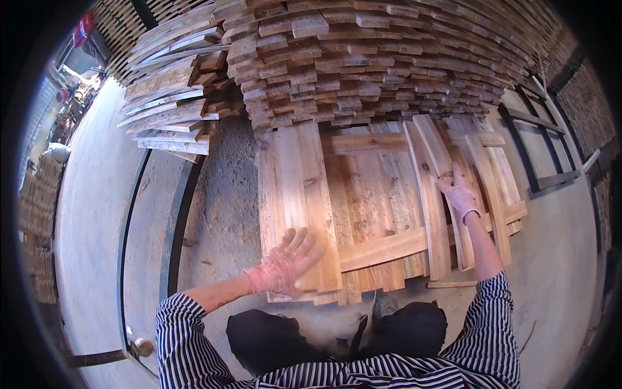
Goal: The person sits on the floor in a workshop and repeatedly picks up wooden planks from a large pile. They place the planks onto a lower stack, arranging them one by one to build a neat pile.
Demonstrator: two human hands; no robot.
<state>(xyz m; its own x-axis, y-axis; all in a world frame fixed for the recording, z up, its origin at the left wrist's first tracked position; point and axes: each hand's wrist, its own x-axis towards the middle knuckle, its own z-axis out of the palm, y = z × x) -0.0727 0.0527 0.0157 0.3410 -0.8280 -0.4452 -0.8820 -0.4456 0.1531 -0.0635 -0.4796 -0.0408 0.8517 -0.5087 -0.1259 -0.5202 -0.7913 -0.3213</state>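
Observation:
My left hand (288,262), in a pinkish knitted glove, is open with its fingers spread. It hovers at or rests on the near end of several wooden planks (291,175) side by side on the left; contact is hard to tell. At the right, my gloved right hand (461,198) closes on a narrow wooden plank (433,144), lying at a slant. Another plank (427,194) runs just left of it, and a curved-looking one (487,188) stands to its right. Beneath them, crosswise battens (382,251) lie over a layer of boards (372,188).
A tall stack of planks (363,65) rises directly beyond the boards. A smaller plank pile (168,97) stands far left, above dark metal rails (175,227). Another dark metal frame (541,149) lies at the right on the concrete floor (91,246).

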